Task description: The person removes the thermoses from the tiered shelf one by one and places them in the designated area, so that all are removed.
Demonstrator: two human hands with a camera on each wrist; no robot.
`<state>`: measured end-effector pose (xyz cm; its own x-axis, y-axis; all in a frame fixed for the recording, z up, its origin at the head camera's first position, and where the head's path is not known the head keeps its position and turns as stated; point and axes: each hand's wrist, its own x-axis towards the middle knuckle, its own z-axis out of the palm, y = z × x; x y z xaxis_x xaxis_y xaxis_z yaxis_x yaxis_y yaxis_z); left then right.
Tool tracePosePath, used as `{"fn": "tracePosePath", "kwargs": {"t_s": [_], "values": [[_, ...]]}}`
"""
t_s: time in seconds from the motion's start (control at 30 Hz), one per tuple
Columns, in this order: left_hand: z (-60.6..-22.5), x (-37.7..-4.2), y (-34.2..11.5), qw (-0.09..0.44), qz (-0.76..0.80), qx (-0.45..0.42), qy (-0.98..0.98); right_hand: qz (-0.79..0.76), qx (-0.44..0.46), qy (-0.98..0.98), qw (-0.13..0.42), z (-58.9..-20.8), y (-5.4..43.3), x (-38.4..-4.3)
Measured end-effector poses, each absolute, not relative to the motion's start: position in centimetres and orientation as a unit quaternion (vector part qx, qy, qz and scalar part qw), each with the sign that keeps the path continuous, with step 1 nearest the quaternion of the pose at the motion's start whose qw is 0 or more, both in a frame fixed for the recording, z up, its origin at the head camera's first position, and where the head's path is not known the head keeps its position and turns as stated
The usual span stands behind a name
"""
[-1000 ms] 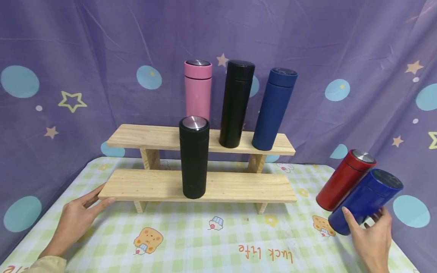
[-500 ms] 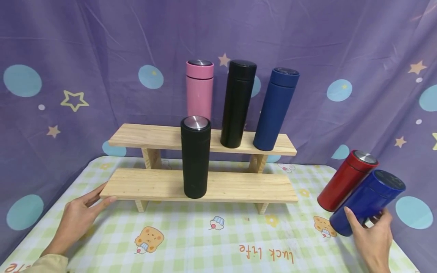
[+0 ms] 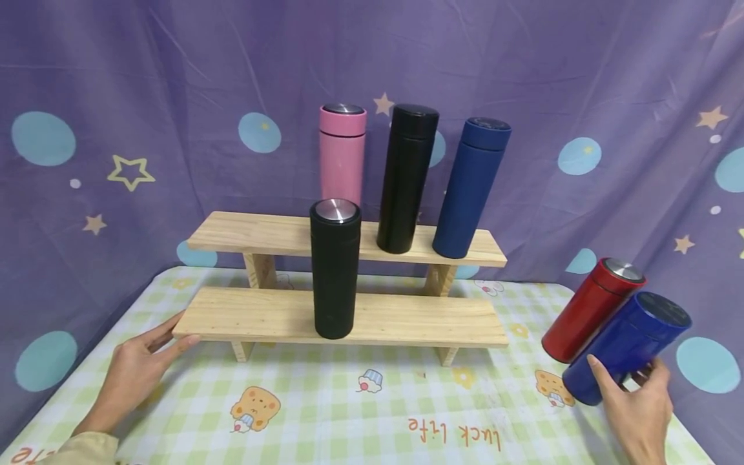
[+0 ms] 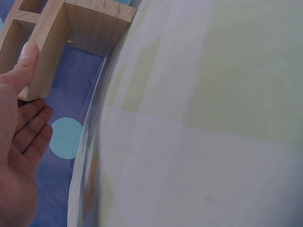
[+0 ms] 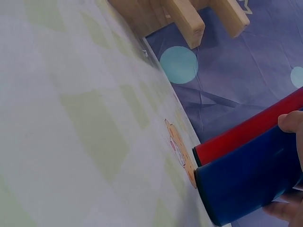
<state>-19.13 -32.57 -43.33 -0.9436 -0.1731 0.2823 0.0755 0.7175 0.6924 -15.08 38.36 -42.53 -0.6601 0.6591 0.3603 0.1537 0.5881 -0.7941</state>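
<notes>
At the right, my right hand (image 3: 638, 410) grips a blue thermos bottle (image 3: 624, 352), thumb on its near side and fingers round its outer side. A red thermos bottle (image 3: 587, 313) stands right behind it, partly hidden by the blue one. My left hand (image 3: 130, 371) holds the left end of a two-tier wooden shelf (image 3: 250, 316), its thumb at the front edge of the lower board. The left wrist view shows that thumb (image 4: 29, 52) on the wood, with the fingers past the board's end. A black thermos bottle (image 3: 335, 274) with a silver lid top stands on the lower board.
On the upper board stand a pink bottle (image 3: 343, 152), a slim black bottle (image 3: 407, 181) and a dark blue bottle (image 3: 472, 187). A checked tablecloth (image 3: 314, 413) covers the table. Behind hangs a purple curtain (image 3: 192, 84) with stars and dots.
The whole head view has shifted slightly. Both hands keep their places at the shelf's end and on the blue thermos bottle, and no bottle has visibly moved.
</notes>
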Motion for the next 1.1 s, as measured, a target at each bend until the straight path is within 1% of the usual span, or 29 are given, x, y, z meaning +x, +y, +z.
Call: {"fn": "tracePosePath", "kwargs": {"t_s": [0.23, 0.6, 0.83, 1.1], "values": [[-43.4, -19.1, -32.6, 0.169, -0.371, 0.024, -0.913, 0.384, -0.239, -0.828, 0.332, -42.4, 38.3, -14.9], [-43.4, -19.2, -32.6, 0.157, -0.373, 0.027, -0.914, 0.382, -0.231, -0.827, 0.341, -41.9, 37.8, -14.6], [-43.4, -19.1, -32.6, 0.157, -0.370, 0.028, -0.915, 0.386, -0.236, -0.830, 0.327, -41.1, 37.2, -14.3], [-43.4, -19.2, -32.6, 0.159, -0.371, 0.027, -0.915, 0.372, -0.228, -0.840, 0.323, -40.0, 36.4, -14.1]]}}
